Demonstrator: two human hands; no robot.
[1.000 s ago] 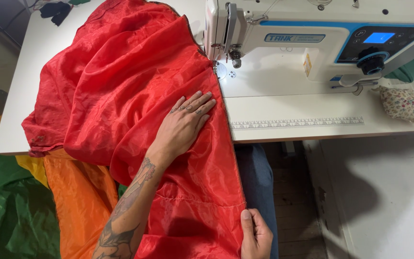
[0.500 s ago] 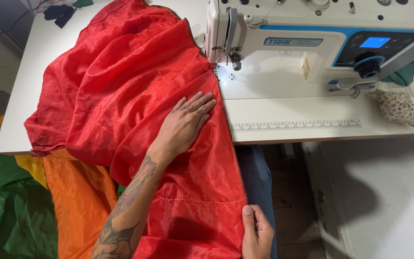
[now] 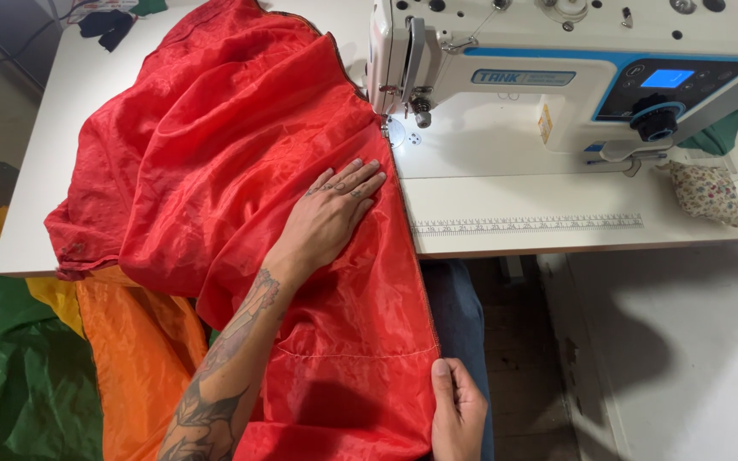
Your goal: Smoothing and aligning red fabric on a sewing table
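Observation:
A big sheet of shiny red fabric (image 3: 215, 145) covers the left half of the white table (image 3: 557, 196) and hangs over its front edge onto my lap. Its right hem runs up to the presser foot (image 3: 383, 122) of the white and blue sewing machine (image 3: 557, 68). My left hand (image 3: 330, 213) lies flat on the fabric, fingers spread, just left of the hem and short of the needle. My right hand (image 3: 457, 412) pinches the hem low down, below the table edge.
A ruler strip (image 3: 527, 224) runs along the table's front edge. A small floral pouch (image 3: 706, 192) lies at the right beside green cloth. Orange, yellow and green fabric (image 3: 44, 367) is heaped on the floor at the left. Dark scraps sit at the far-left corner.
The red fabric and my left hand have crept slightly toward the machine. My right hand has shifted a little down along the hem.

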